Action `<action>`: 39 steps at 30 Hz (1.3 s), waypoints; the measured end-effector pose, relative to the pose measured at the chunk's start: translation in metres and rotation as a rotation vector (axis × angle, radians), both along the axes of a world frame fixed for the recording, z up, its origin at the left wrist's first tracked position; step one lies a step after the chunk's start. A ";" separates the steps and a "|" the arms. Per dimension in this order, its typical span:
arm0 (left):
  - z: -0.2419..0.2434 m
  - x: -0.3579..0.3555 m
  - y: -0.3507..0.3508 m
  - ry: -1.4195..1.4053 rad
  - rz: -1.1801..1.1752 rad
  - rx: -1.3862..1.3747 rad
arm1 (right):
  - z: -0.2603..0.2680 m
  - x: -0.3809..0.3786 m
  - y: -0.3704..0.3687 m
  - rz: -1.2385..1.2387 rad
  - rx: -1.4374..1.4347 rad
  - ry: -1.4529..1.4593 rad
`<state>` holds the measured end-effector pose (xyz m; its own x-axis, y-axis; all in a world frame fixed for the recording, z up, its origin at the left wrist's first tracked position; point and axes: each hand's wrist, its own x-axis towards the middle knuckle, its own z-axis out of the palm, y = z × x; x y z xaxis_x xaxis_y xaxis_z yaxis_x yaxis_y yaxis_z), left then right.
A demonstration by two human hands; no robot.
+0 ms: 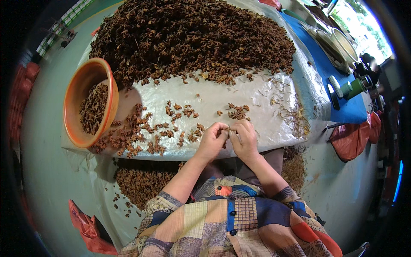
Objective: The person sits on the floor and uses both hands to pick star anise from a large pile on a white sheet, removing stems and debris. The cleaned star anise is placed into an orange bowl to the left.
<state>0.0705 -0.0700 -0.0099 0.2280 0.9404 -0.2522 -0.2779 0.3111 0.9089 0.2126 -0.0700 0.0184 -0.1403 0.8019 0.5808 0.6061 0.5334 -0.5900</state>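
Note:
My left hand (212,138) and my right hand (244,138) meet fingertip to fingertip over the near edge of the plastic-covered table (199,91). Pinched between them is a small piece of star anise (224,145), mostly hidden by the fingers. Just beyond my right hand lies a small cluster of star anise pods (238,111). Loose pods (176,112) are scattered left of my left hand, thickening into a heap (131,135) beside a tilted orange plastic basin (110,109). More star anise (94,109) lies inside that basin.
A large pile of star anise (192,41) covers the table's far side. Thin stems (297,120) collect at the right edge. A blue-covered surface (345,107) on the right holds a green cylindrical object (356,88). Below the table sits another star anise heap (141,181); red bags (351,139) rest at right.

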 end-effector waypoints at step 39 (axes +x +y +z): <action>0.004 -0.103 0.007 1.399 0.187 0.916 | 0.019 -0.007 0.045 -0.042 -0.453 -0.072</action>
<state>-0.0321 -0.0628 -0.0061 0.1935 0.8682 0.4570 0.8737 -0.3644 0.3223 0.2057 -0.0249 0.0372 -0.1293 0.9785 0.1607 0.6701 0.2056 -0.7132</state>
